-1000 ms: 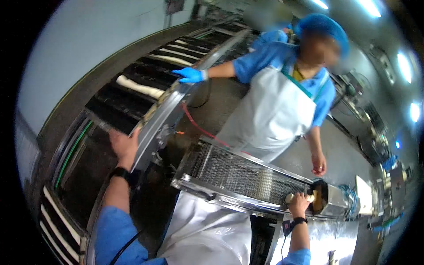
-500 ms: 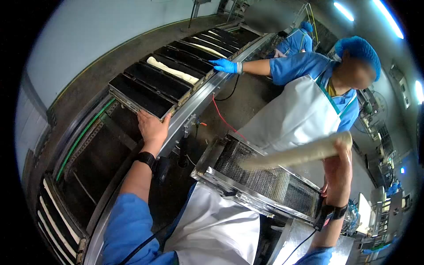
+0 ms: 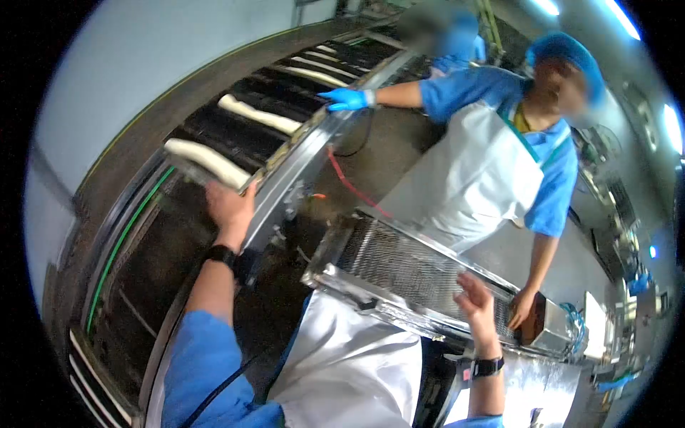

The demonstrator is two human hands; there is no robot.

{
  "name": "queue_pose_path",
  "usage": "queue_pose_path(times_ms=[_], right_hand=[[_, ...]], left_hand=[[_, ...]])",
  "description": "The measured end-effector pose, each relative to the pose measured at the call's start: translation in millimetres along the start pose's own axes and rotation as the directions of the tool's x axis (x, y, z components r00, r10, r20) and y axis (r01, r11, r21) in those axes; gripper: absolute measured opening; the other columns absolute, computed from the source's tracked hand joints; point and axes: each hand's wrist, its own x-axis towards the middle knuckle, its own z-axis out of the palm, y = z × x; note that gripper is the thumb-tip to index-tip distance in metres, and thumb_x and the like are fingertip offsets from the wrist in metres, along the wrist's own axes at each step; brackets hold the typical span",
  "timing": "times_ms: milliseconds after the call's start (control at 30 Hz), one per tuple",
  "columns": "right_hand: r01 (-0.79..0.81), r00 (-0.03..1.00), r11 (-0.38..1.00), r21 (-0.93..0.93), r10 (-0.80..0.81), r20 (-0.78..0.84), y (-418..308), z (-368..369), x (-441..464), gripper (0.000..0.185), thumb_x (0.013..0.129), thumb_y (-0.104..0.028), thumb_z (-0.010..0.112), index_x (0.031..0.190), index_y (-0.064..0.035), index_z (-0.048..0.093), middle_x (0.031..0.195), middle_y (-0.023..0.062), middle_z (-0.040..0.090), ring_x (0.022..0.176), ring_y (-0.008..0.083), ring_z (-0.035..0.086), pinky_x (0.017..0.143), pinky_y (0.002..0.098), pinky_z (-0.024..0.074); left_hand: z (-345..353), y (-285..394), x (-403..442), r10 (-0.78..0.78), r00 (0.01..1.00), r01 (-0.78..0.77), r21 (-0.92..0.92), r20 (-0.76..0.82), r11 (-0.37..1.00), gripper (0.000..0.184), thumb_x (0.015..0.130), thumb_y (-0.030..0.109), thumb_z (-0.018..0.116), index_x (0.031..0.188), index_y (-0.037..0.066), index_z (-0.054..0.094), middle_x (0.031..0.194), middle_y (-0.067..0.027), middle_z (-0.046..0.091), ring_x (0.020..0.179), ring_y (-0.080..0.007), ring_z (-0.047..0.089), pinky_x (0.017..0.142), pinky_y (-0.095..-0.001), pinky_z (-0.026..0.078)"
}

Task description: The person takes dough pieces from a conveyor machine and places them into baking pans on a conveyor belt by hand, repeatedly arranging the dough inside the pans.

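Observation:
My left hand rests against the near end of the black baking trays, fingers spread along the edge. Just beyond it, a white dough strip lies in the nearest tray, and another dough strip lies farther along. Over the wire mesh conveyor, my right hand is raised with fingers apart and nothing in it. A co-worker's blue-gloved hand touches the tray row's inner edge. The co-worker's bare hand is at the right end of the mesh conveyor.
A co-worker in a white apron stands across the mesh conveyor. Another person in blue is farther back. The tray line's metal rail runs diagonally between us. More dough-filled trays sit at lower left. A red hose hangs near the rail.
My right hand has let go of the dough strip and moved back over the mesh conveyor. That strip now lies in the nearest tray. The co-worker's bare hand has reached the conveyor's right end.

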Motion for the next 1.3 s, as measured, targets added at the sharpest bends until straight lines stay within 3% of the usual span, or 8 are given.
queue_pose_path(times_ms=[67, 133, 200, 233, 267, 667, 1033, 1300], right_hand=[[-0.085, 0.978, 0.932, -0.352, 0.011, -0.207, 96, -57, -35, 0.054, 0.084, -0.015, 0.067, 0.13, 0.006, 0.048, 0.134, 0.0223, 0.049, 0.124, 0.0326, 0.049, 0.101, 0.0388, 0.0422], [-0.286, 0.907, 0.649, -0.705, -0.054, -0.418, 130, -87, -83, 0.062, 0.083, -0.023, 0.068, 0.133, 0.0057, 0.044, 0.139, 0.0245, 0.042, 0.131, 0.0377, 0.039, 0.107, 0.0403, 0.0349], [-0.537, 0.774, 0.526, -0.659, -0.003, -0.633, 175, -109, -127, 0.065, 0.089, -0.03, 0.061, 0.138, 0.005, 0.037, 0.143, 0.0281, 0.035, 0.135, 0.0417, 0.029, 0.112, 0.0462, 0.0239], [-0.681, 0.714, 0.394, -0.617, 0.171, -0.679, 179, -116, -142, 0.071, 0.093, -0.04, 0.051, 0.143, 0.0043, 0.028, 0.15, 0.0267, 0.023, 0.14, 0.0398, 0.018, 0.115, 0.0469, 0.015], [-0.717, 0.681, 0.301, -0.628, 0.11, -0.724, 192, -117, -153, 0.073, 0.095, -0.045, 0.042, 0.146, 0.003, 0.022, 0.153, 0.0245, 0.017, 0.142, 0.0387, 0.015, 0.115, 0.0488, 0.0109], [-0.758, 0.65, 0.2, -0.62, 0.175, -0.739, 215, -165, -126, 0.085, 0.095, -0.057, 0.032, 0.142, 0.0131, 0.02, 0.153, 0.0254, 0.016, 0.144, 0.0336, 0.011, 0.117, 0.0438, 0.0084], [-0.72, 0.682, 0.288, -0.632, 0.121, -0.722, 247, -210, -161, 0.091, 0.093, -0.062, 0.033, 0.142, 0.0132, 0.02, 0.152, 0.0267, 0.019, 0.143, 0.0357, 0.014, 0.117, 0.0456, 0.0099], [-0.655, 0.71, 0.375, -0.656, 0.007, -0.704, 258, -241, -187, 0.085, 0.095, -0.057, 0.034, 0.144, 0.0107, 0.016, 0.153, 0.0261, 0.015, 0.143, 0.0357, 0.014, 0.117, 0.044, 0.0106]], left_hand=[[-6, 7, -6, 0.038, 0.999, -0.037, -0.031, 0.021, 0.999, 0.099, 0.088, 0.058, 0.053, 0.136, -0.022, 0.02, 0.144, -0.0366, 0.024, 0.138, -0.0433, 0.023, 0.116, -0.0464, 0.016], [2, 0, -1, 0.085, 0.996, -0.085, 0.01, 0.005, 0.996, 0.1, 0.087, 0.06, 0.052, 0.133, -0.024, 0.024, 0.141, -0.0393, 0.027, 0.136, -0.0452, 0.027, 0.115, -0.047, 0.02], [4, -1, -3, 0.067, 0.997, -0.065, 0.066, -0.029, 0.996, 0.102, 0.086, 0.062, 0.052, 0.132, -0.025, 0.025, 0.139, -0.0416, 0.028, 0.134, -0.0471, 0.03, 0.113, -0.0474, 0.024], [7, -6, -4, 0.127, 0.991, -0.123, 0.073, -0.043, 0.99, 0.104, 0.086, 0.064, 0.051, 0.132, -0.025, 0.024, 0.138, -0.0424, 0.029, 0.133, -0.0478, 0.03, 0.113, -0.0472, 0.026], [8, -6, -2, 0.179, 0.981, -0.174, 0.077, -0.071, 0.982, 0.105, 0.085, 0.065, 0.051, 0.132, -0.026, 0.024, 0.137, -0.0432, 0.029, 0.132, -0.0486, 0.03, 0.112, -0.047, 0.028], [3, 7, -37, 0.071, 0.994, -0.064, 0.075, -0.088, 0.995, 0.104, 0.084, 0.063, 0.054, 0.132, -0.024, 0.026, 0.138, -0.0389, 0.033, 0.132, -0.0429, 0.035, 0.112, -0.0423, 0.029], [-13, 5, -114, 0.054, 0.992, -0.045, 0.08, -0.111, 0.996, 0.101, 0.086, 0.062, 0.052, 0.13, -0.026, 0.029, 0.137, -0.0384, 0.035, 0.132, -0.0429, 0.035, 0.112, -0.0414, 0.028], [-47, 7, -183, -0.034, 0.993, 0.05, 0.146, -0.112, 0.988, 0.108, 0.085, 0.066, 0.049, 0.138, -0.022, 0.015, 0.147, -0.0332, 0.023, 0.14, -0.0367, 0.023, 0.116, -0.0389, 0.022]])
